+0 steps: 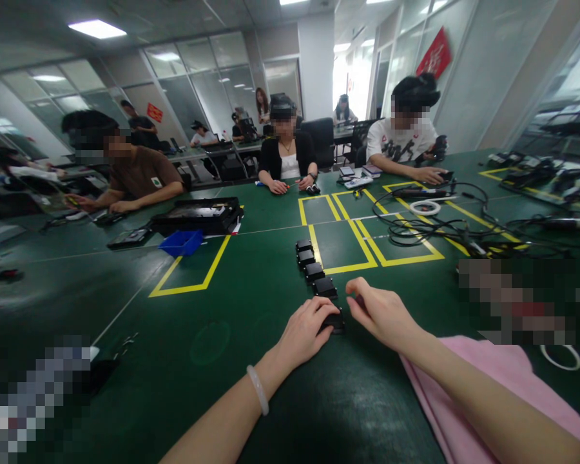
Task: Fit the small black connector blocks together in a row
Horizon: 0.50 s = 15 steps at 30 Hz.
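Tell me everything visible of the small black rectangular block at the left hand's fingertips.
The small black rectangular block has a dark, plastic-looking surface; finer markings are too blurred to read. The left hand grips it, its fingers covering the left part. It appears to lie flat on the green tabletop, at the near end of a line of four similar black blocks. The right hand is close by, apart from it.

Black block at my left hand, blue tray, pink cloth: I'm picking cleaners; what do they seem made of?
Black block: probably plastic, perhaps metal; dark, smooth look, finish unclear.
Blue tray: likely plastic; even color, thin walls, finish uncertain.
Pink cloth: fabric, matte, judging by its soft, limp spread; fibre unclear.
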{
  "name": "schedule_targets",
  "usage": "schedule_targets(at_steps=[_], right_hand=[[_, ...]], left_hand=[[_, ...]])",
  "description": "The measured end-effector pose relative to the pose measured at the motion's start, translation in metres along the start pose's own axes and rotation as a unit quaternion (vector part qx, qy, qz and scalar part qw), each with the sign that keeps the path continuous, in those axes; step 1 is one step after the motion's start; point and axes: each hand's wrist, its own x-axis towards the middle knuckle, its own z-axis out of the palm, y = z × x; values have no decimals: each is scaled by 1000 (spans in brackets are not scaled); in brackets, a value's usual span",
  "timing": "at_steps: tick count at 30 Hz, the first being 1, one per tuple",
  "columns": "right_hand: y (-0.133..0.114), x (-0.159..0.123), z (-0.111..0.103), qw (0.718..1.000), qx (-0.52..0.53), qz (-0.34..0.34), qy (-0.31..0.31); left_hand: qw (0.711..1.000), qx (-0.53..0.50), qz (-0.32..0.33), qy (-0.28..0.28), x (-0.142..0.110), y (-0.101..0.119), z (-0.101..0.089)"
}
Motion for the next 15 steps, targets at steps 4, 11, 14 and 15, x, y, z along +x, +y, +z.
schedule_targets(at_steps=[4, 11, 14, 15], right_hand=[[0, 0, -1, 1000, 7, 0, -18], [-2, 1, -3, 999, 26, 13, -19], [-1, 1, -3, 999, 27, 7, -25], [-1, 1, -2, 999, 24, 10, -23]], left_hand=[[1000, -1, -4, -2, 0, 1, 0], [1000, -2, -3, -4, 0, 1, -1], [1000, 0, -6, -5, 0, 1, -1], [1000, 1, -8, -6, 0, 1, -1]])
